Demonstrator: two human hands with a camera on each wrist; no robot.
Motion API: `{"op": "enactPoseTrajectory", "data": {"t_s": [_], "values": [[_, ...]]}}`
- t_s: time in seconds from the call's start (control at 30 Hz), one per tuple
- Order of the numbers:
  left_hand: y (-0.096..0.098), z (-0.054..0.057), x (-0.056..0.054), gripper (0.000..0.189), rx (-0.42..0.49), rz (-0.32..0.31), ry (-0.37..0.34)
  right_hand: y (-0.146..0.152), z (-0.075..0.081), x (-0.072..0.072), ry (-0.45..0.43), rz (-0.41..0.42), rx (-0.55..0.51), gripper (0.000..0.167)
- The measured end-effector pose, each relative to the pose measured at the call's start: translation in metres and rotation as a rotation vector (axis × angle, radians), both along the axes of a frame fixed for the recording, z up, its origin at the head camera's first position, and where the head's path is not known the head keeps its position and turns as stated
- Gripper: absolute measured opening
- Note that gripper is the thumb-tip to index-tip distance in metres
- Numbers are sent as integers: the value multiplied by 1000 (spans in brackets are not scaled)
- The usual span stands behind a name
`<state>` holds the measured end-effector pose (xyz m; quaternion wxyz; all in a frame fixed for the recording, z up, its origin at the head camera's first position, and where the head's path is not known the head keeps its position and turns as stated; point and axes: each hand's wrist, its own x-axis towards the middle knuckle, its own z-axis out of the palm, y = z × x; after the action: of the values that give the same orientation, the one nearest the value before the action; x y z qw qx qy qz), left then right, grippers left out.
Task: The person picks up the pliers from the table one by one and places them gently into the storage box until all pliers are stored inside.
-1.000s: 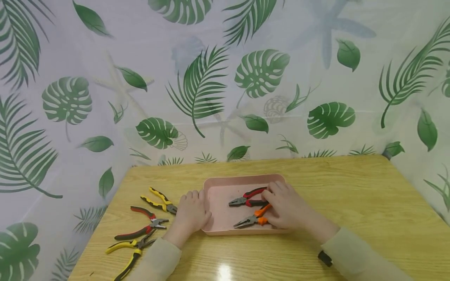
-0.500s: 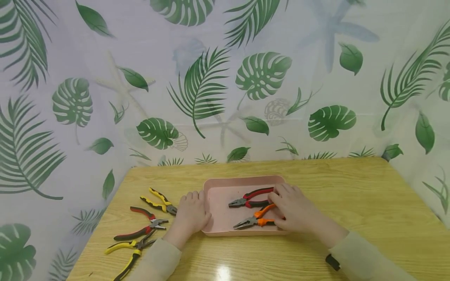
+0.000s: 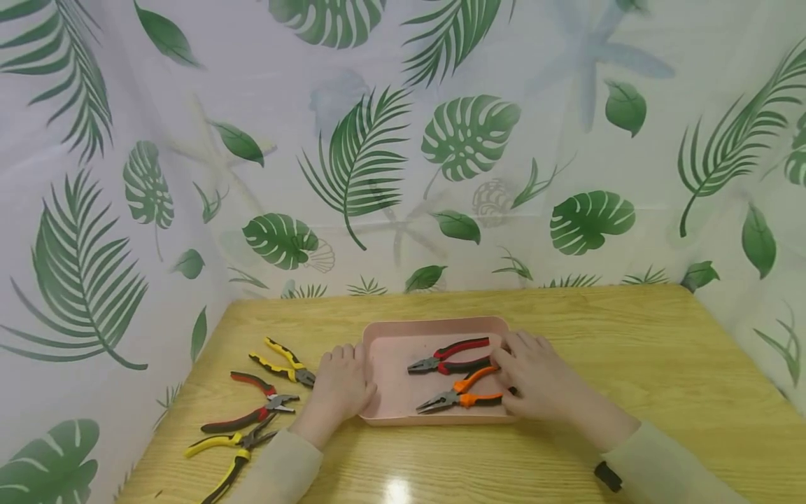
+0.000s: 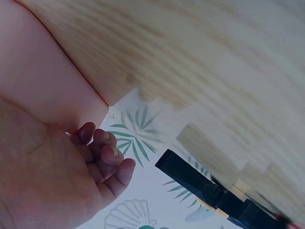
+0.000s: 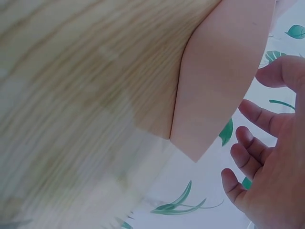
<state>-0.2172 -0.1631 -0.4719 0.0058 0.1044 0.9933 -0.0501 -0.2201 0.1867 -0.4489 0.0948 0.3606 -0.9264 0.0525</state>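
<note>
A shallow pink tray (image 3: 393, 350) bears red-and-black combination pliers (image 3: 447, 355) and, nearer me, orange-and-black long-nose pliers (image 3: 462, 392). Both tools point their jaws left. My left hand (image 3: 340, 385) holds the tray's left wall, its thumb over the rim; in the left wrist view its other fingers (image 4: 112, 157) bend loosely outside. Over the right rim is my right hand (image 3: 535, 374), near the handle ends, which it partly hides. The right wrist view shows its fingers (image 5: 248, 155) apart and loosely bent beside the tray's outer wall (image 5: 217, 81), gripping nothing visible.
Left of the tray lie several spread pliers: yellow-and-black ones (image 3: 286, 364) at the back, red-and-black ones (image 3: 248, 406) in the middle, yellow-and-black ones (image 3: 233, 448) in front. All rest on a wooden table (image 3: 630, 350) before a leaf-print cloth (image 3: 390, 266).
My right hand has drawn back to the right, off the pliers' handles, so more of both handles shows. The left hand has stayed at the tray's left side.
</note>
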Motion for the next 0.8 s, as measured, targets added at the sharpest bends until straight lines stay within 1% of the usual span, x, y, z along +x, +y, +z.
{"op": "enactPoseTrajectory", "data": {"t_s": [0.1, 0.27, 0.43, 0.63, 0.8], "values": [[0, 0, 0, 43, -4, 4, -11, 3, -2, 0, 3, -1, -22, 33], [1, -2, -1, 46, -2, 4, -29, 10, -2, 2, -7, -23, -24, 32], [1, -3, -1, 45, -10, 5, -24, 15, 0, 4, -16, -47, -14, 34], [0, -2, -1, 45, -12, 13, -23, 21, 1, 5, -17, -57, -23, 34], [0, -2, -1, 46, -6, 14, -27, 27, -1, 6, -35, -75, -27, 33]]}}
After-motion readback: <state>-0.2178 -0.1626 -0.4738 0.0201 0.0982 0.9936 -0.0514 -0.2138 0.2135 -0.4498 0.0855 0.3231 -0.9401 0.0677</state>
